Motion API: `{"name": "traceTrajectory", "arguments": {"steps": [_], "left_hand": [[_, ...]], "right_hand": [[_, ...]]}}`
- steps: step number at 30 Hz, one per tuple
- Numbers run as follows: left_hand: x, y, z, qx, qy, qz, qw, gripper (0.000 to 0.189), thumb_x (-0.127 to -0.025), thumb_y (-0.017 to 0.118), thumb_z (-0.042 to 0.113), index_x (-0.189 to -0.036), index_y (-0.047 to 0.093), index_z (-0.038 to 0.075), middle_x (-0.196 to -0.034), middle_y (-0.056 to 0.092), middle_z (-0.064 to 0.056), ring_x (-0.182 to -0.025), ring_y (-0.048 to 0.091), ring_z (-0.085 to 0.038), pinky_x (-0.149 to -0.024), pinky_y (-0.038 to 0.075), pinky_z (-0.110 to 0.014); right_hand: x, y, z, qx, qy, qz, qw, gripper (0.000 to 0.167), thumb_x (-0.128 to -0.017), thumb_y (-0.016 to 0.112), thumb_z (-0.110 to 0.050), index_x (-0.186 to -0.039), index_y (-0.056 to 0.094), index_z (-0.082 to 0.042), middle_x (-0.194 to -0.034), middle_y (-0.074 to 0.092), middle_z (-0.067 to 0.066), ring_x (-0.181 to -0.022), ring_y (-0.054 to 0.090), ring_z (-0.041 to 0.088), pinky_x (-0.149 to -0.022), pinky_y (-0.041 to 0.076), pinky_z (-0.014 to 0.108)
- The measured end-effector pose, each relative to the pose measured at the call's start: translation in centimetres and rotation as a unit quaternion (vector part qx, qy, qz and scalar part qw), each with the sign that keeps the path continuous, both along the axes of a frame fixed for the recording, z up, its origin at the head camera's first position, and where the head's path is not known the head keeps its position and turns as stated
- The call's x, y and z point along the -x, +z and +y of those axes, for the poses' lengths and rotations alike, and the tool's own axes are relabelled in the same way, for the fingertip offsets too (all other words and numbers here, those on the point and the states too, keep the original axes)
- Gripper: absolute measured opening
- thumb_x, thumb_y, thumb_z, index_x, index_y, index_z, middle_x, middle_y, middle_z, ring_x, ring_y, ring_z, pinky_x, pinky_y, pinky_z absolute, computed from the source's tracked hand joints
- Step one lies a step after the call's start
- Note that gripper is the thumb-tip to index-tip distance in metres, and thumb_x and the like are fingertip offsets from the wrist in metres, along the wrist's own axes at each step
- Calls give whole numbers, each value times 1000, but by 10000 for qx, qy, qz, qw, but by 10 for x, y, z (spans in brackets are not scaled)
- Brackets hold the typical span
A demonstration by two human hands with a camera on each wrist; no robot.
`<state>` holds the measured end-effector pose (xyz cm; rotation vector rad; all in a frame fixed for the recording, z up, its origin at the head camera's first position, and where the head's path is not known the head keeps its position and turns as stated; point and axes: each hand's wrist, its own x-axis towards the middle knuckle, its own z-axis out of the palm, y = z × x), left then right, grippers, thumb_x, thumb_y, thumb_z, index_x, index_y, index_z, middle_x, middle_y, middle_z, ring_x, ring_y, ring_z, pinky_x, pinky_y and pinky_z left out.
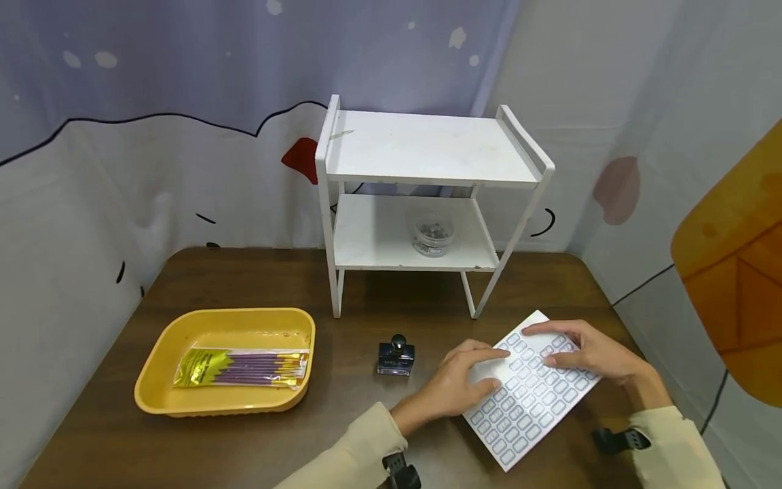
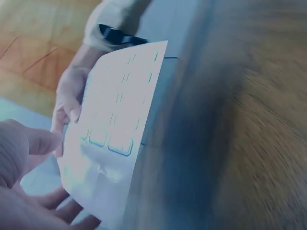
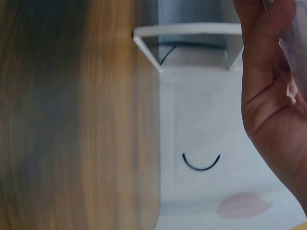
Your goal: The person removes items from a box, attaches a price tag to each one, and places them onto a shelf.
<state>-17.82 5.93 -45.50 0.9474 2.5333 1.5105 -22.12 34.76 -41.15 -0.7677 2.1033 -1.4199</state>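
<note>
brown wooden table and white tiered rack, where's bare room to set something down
Bare: the table between the yellow plastic tray and the dark glass bottle; the upper shelf of the rack; the lower shelf left of the clear round tub. Crowded: front right, where the left hand and right hand hold the white printed sheet.

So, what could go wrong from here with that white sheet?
The white sheet might bend or crease if the left grip and right grip pull unevenly, since both hold it near its edges. Also, the small dark bottle stands close to the left grip, so a sideways sweep could perhaps knock it over.
</note>
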Motion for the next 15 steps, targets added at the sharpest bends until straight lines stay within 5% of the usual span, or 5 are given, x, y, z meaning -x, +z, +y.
{"name": "traceTrajectory", "arguments": {"steps": [4, 9, 12, 15], "left_hand": [[6, 2, -4, -754, -294, -875, 9929, 37, -84, 74, -1, -120, 73, 8, -113, 69, -14, -94, 59, -6, -82, 48, -16], [9, 2, -8, -1525, -676, -1902, 9675, 34, -83, 71, -7, -117, 71, -2, -114, 69, -25, -75, 58, -1, -63, 50, -15], [9, 3, -10, -1809, -846, -2275, 9531, 34, -84, 70, -8, -118, 70, -4, -112, 69, -26, -67, 60, -3, -57, 51, -17], [10, 5, -12, -1814, -946, -2408, 9488, 35, -84, 69, -6, -119, 70, -3, -108, 70, -24, -65, 61, -4, -56, 51, -18]], "right_hand": [[-1, 3, -10, 102, 171, -223, 9996, 50, -93, 61, 6, -141, 49, 4, -110, 70, 4, -71, 74, 29, -56, 59, 45], [-2, 7, -19, 97, 250, -176, 9995, 50, -92, 61, 6, -141, 49, 4, -110, 70, 5, -69, 74, 30, -55, 58, 46], [-1, 8, -23, 100, 315, -73, 9994, 50, -92, 61, 7, -140, 50, 4, -111, 70, 4, -68, 74, 30, -54, 58, 46], [0, 8, -26, 144, 369, -74, 9992, 49, -92, 61, 7, -139, 50, 4, -110, 70, 5, -69, 74, 30, -55, 58, 47]]}}
